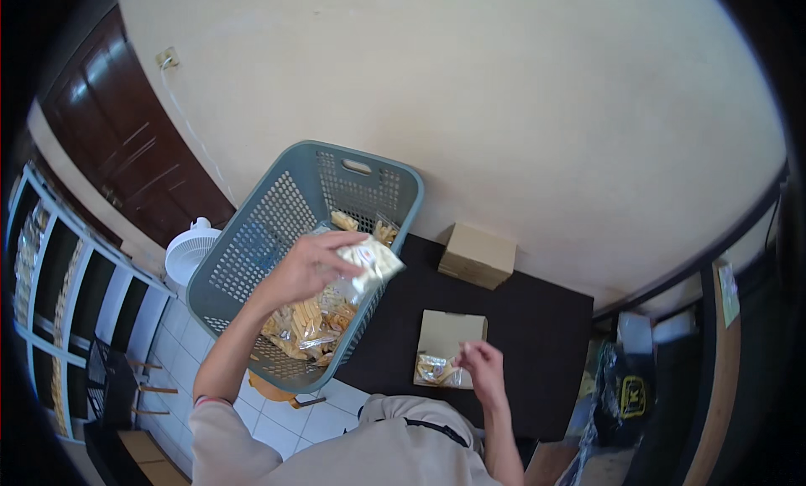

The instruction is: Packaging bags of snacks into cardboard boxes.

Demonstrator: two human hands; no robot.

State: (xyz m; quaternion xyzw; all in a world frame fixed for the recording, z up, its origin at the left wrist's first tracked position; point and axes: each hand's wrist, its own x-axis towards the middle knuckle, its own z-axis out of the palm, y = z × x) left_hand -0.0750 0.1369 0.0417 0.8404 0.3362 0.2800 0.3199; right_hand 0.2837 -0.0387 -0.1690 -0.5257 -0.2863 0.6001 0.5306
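Note:
My left hand [315,265] grips a clear plastic packet of pale snacks [371,262] over the right side of a grey-green plastic basket [252,203]. Inside the basket lie several clear packets of yellowish snacks [308,319]. My right hand [482,366] is at the right side of a small cardboard box [450,328] on the dark table, its fingers bent close together. A snack packet [434,369] lies in the near part of that box. Whether the right fingers hold anything is not clear.
A closed or stacked cardboard box [478,256] stands on the black table [535,335] near the wall. A yellow stool [274,391] shows under the basket. A white fan [192,253] is left of the basket, and a shelf rack [88,297] stands at the far left.

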